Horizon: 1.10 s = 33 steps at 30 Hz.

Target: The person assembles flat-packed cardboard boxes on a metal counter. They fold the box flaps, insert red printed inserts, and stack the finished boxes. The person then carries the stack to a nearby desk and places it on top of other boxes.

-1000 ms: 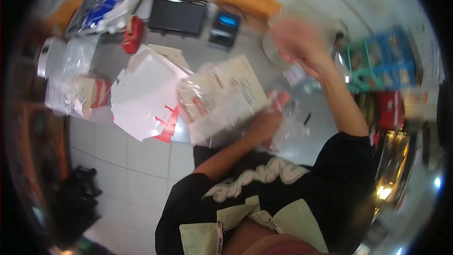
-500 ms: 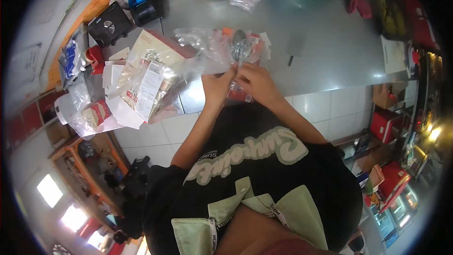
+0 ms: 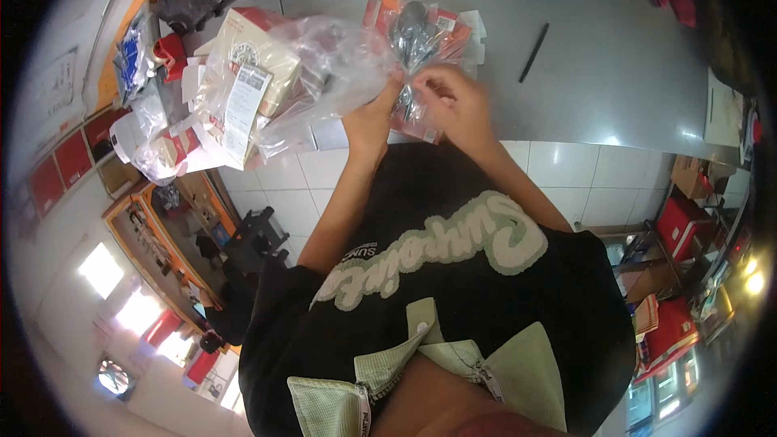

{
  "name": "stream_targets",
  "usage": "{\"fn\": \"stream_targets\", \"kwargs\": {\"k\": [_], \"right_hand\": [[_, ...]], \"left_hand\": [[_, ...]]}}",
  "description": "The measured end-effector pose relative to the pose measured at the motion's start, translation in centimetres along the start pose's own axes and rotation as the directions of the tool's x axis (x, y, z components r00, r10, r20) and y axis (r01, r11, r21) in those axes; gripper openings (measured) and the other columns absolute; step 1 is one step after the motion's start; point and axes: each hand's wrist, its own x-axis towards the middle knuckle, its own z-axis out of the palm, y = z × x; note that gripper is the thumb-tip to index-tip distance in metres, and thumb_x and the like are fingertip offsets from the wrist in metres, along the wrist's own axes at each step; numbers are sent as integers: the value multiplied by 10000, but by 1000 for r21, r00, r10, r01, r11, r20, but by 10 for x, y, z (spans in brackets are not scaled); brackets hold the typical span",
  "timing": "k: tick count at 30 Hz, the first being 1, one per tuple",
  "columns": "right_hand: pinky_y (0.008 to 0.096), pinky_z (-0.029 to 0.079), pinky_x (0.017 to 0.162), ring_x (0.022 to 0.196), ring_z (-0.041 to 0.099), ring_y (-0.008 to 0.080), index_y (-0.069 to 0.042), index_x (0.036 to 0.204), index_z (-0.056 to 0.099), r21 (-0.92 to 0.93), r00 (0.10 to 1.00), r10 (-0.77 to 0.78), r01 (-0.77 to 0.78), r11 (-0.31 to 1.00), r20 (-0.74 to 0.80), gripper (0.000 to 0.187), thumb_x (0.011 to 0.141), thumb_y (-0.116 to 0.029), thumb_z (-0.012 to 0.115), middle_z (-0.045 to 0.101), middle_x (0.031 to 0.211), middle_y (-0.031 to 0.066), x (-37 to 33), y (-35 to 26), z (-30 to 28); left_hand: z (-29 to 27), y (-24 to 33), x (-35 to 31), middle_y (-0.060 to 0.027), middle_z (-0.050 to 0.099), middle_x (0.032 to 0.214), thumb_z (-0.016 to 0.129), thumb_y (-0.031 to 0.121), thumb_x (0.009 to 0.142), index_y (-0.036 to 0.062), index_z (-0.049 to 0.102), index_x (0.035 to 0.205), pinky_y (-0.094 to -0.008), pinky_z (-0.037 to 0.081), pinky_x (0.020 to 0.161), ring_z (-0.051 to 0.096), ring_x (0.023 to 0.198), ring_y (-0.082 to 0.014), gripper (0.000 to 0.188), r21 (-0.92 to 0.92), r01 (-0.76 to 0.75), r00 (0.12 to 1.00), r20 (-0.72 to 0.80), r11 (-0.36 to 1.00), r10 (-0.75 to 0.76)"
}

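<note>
Film of the clear bag [image 3: 344, 57] bunches at your left hand [image 3: 371, 121] in the head view, gripped between thumb and fingers; the bag runs leftward, seemingly around a cream box [image 3: 231, 47] bearing a paper slip [image 3: 245, 109]. Your right hand [image 3: 463, 105] curls just beside, fingertips drawn together; whether they pinch film I cannot tell. Hold the left grip firm, gather the film evenly and pull gently so it does not tear. Red-and-white packets [image 3: 459, 39] and a dark spoon-like utensil [image 3: 414, 18] lie beneath and beyond your 2 hands and could catch the film; 1 black pen [image 3: 534, 53] lies well apart on the metal table [image 3: 599, 73].
</note>
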Motion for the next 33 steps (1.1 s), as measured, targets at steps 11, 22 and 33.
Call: {"fn": "stream_targets", "kwargs": {"k": [11,22,33], "right_hand": [[237,528,795,862,657,113,44,1125,703,49,984,39,-31,998,-172,179,971,27,613,694,1045,79,1,1,15],[245,519,814,957,660,145,4,1081,743,-192,993,8,-31,981,-120,176,923,28,669,713,1048,88,4,-1,4],[273,522,752,822,672,107,-8,1135,670,-659,973,218,-118,742,71,218,919,-37,652,715,926,39,27,-4,-44]], "left_hand": [[-5,19,-7,-91,681,918,707,241,898,31,729,927,-366,504,738,659,847,-241,212,849,-321,943,244,420,227],[-6,-17,12,-97,571,762,800,153,708,26,683,810,-345,436,608,578,710,-237,201,5,-401,907,141,916,397],[-31,-19,35,-119,629,986,748,121,683,39,703,989,-386,492,749,617,910,-304,321,-27,-632,682,455,774,573]]}}
